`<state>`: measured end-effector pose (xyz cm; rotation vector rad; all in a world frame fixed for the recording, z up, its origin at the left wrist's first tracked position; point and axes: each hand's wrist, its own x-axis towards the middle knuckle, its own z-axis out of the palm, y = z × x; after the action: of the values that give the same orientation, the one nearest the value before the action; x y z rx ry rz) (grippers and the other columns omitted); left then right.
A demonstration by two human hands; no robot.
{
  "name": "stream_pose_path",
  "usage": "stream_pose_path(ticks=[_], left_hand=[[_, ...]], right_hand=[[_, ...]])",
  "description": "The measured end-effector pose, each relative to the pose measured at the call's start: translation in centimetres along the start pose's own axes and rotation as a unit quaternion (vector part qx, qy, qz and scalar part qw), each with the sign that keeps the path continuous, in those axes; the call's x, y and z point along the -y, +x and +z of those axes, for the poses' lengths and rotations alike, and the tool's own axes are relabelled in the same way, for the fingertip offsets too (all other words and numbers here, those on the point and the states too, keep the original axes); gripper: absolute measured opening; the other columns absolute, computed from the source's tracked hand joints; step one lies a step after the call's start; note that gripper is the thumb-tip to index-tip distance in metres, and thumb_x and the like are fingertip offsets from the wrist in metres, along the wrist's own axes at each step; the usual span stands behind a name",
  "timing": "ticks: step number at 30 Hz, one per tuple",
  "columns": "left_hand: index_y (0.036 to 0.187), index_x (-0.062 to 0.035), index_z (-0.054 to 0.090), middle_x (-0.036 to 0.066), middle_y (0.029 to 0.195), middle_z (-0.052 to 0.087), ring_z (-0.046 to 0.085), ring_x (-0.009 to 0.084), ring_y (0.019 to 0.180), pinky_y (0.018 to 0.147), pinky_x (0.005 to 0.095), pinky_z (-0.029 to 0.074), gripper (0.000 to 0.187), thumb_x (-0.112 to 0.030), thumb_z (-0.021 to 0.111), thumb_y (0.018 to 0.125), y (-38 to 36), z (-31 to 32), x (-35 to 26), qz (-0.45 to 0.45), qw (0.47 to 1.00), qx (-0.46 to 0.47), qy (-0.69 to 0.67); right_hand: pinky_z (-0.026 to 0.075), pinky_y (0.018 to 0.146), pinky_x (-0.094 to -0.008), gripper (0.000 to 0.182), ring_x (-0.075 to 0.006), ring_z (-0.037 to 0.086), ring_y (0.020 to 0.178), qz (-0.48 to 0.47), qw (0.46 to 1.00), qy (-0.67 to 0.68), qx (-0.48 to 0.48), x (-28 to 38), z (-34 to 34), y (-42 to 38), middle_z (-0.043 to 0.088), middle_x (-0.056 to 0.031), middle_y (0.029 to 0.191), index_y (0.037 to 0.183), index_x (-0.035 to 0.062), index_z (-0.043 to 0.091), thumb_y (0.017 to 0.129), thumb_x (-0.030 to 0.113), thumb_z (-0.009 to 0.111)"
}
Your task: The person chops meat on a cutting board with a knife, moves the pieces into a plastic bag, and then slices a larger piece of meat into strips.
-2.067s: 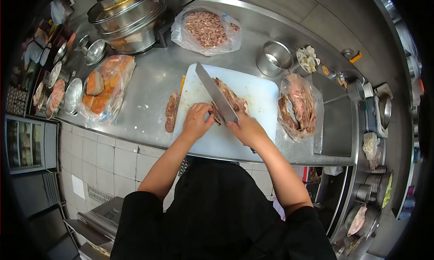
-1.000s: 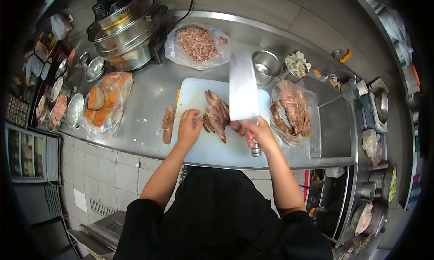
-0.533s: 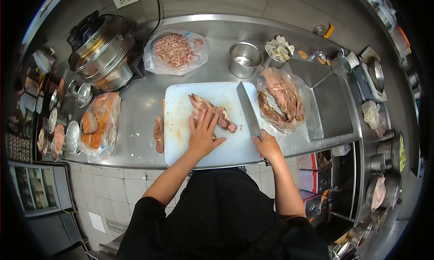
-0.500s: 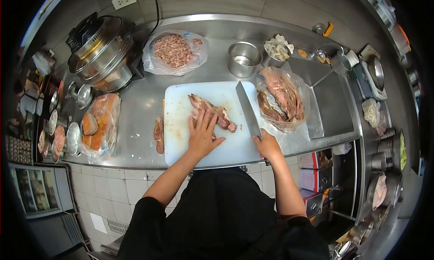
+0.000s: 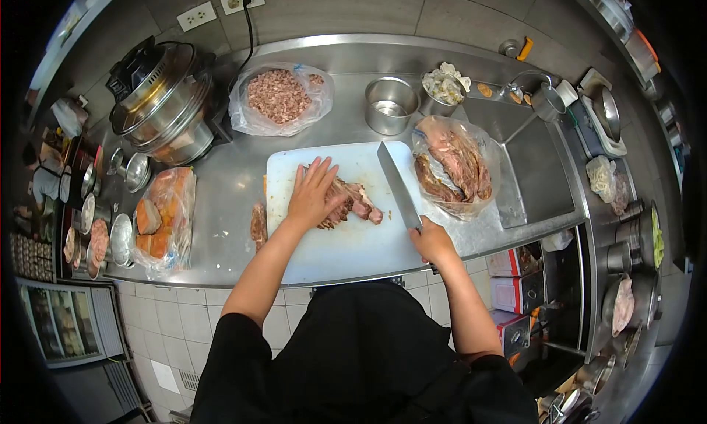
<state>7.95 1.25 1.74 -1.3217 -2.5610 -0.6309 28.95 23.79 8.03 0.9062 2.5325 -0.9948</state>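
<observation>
A browned piece of cooked meat [image 5: 359,204] lies on a white cutting board [image 5: 346,260]. My left hand [image 5: 312,197] rests flat on its left end with fingers stretched out, hiding that part. In my right hand [image 5: 433,241] is the handle of a wide kitchen knife [image 5: 398,182]. The blade lies along the right side of the board, pointing away from me and apart from the meat. Right of the board, a plastic bag [image 5: 490,155] holds larger pieces of similar meat [image 5: 453,159]. Another strip of meat [image 5: 258,227] sits by the board's left edge.
Behind the board stand a bag of ground meat [image 5: 278,96], a steel pot [image 5: 391,106] and a bowl of pale pieces [image 5: 445,85]. A bag of orange-and-pale blocks [image 5: 163,218] and a glass-bodied appliance [image 5: 163,103] are at left. The sink [image 5: 541,166] is at right.
My left hand has slid up and left over the meat, uncovering more of its near side. The knife stays in my right hand, barely moved. The camera view has tilted slightly.
</observation>
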Motion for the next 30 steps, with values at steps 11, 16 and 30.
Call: stream_pose_path(ticks=[11,16,30], left_hand=[[0.139,-0.0097,0.054,0.008,0.151,0.046,0.037,0.0248,0.142,0.118,0.0437,0.025,0.048,-0.038,0.039,0.104,0.9,1.7,-0.1,-0.028,0.988,0.15,-0.038],[0.143,-0.0077,0.048,0.009,0.152,0.043,0.035,0.0246,0.144,0.119,0.045,0.022,0.051,-0.038,0.036,0.105,-1.0,2.0,-0.5,-0.052,0.993,0.102,-0.015],[0.141,-0.0106,0.051,0.006,0.152,0.044,0.033,0.0222,0.144,0.118,0.0489,0.017,0.048,-0.037,0.042,0.102,-1.1,0.6,-2.7,-0.023,0.994,0.09,0.051]], right_hand=[[0.056,0.061,-0.042,0.034,-0.0307,0.067,0.053,-0.01,1.0,0.0,-0.004,-0.6,0.2,0.1,0.068,-0.0207,0.07,0.114,-0.0044,0.056,0.094,0.023,0.054],[0.056,0.065,-0.0427,0.033,-0.0321,0.067,0.055,-0.009,1.0,-0.006,-0.005,-0.3,0.0,0.0,0.068,-0.0212,0.072,0.113,-0.0038,0.056,0.093,0.023,0.054],[0.053,0.084,-0.0483,0.037,-0.041,0.068,0.088,0.009,0.999,-0.03,0.013,0.2,-0.1,-0.3,0.069,-0.0277,0.094,0.117,-0.0022,0.057,0.092,0.025,0.056]])
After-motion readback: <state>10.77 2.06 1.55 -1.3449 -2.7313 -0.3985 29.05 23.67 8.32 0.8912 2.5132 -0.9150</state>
